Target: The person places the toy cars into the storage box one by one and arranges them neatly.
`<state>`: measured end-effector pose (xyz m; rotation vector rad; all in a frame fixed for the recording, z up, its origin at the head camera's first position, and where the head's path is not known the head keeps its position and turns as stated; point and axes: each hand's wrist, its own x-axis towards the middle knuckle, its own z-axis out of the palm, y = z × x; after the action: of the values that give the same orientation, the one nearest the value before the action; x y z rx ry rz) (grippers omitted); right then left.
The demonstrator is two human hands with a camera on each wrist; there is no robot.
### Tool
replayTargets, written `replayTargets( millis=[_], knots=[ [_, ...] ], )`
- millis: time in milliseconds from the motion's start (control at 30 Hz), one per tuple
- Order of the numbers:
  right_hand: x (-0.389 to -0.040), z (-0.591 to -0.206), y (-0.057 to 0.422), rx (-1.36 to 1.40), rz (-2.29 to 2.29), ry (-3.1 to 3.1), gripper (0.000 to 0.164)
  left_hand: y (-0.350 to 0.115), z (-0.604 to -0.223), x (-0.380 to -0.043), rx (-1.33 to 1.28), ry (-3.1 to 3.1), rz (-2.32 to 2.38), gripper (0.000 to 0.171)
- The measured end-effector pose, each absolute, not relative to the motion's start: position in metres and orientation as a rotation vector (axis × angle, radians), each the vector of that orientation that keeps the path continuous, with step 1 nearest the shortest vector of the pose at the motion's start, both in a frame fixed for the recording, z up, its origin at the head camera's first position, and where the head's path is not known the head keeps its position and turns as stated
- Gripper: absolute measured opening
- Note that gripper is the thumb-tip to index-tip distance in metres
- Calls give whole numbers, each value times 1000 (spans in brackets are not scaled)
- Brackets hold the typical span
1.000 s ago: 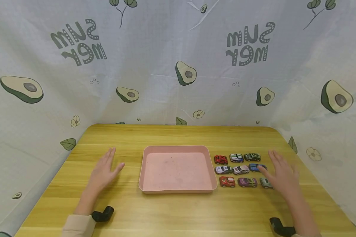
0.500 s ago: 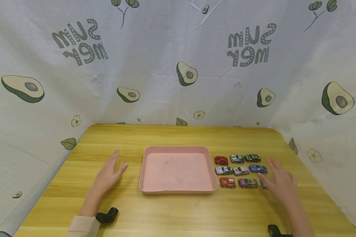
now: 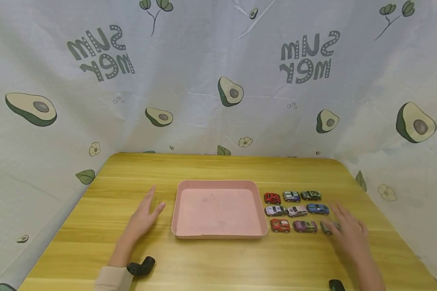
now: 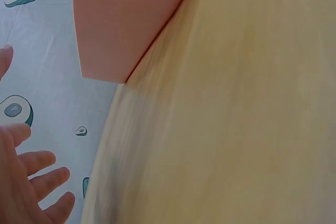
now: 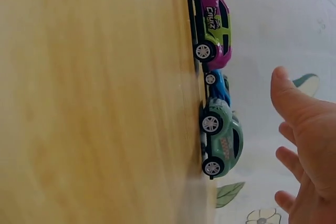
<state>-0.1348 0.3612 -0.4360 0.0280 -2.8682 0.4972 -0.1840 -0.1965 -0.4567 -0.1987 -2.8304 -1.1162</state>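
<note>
My right hand (image 3: 351,234) hovers with spread fingers by the front right toy car, a pale green one (image 5: 223,139) that the thumb partly covers in the head view. To its left stands a purple and green toy car (image 3: 305,226), and behind it a blue toy car (image 3: 317,208). Several more toy cars, among them a red one (image 3: 280,225) and a white one (image 3: 275,210), are set out in three rows. My left hand (image 3: 142,220), fingers extended and holding nothing, is left of the pink tray (image 3: 220,237). In the left wrist view its fingers point toward the tray's side.
The shallow tray lies mid-table, its right side close to the toy cars. A wood-grain table (image 3: 218,262) carries everything. Behind and beside it hangs a white cloth (image 3: 189,60) printed with avocados. A black wrist device (image 3: 142,266) is strapped to the left wrist.
My left hand has shifted right, closer to the tray. My right hand has come slightly lower around the pale green toy car. The toy cars and the tray stay in place.
</note>
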Motion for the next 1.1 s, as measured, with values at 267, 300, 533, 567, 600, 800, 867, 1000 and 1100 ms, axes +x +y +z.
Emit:
replayTargets(
  millis=[267,300,533,567,600,800,867,1000,1100],
  knots=[
    [-133,-440,369,5,615,-2912,59,-187,-461,-185,-174,-2746,-1319,66],
    [-134,-441,370,7,623,-2921,59,-186,-462,-185,-168,-2740,-1342,65],
    [-136,-450,374,1,696,-2956,62,-175,-467,-185,-167,-2712,-1467,65],
    [-136,-452,374,-6,710,-2960,63,-174,-467,-185,-168,-2706,-1478,65],
    [-137,-453,374,-14,726,-2964,64,-172,-468,-186,-169,-2701,-1491,65],
    [-137,-457,372,-16,737,-2980,61,-164,-470,-189,-194,-2674,-1565,64],
    [-136,-458,372,-23,739,-2986,61,-161,-471,-189,-203,-2662,-1601,63],
    [-136,-459,372,-56,762,-3003,63,-156,-465,-186,-221,-2655,-1682,62],
    [-136,-461,372,-60,779,-2986,63,-152,-456,-181,-236,-2672,-1718,61]
  ],
)
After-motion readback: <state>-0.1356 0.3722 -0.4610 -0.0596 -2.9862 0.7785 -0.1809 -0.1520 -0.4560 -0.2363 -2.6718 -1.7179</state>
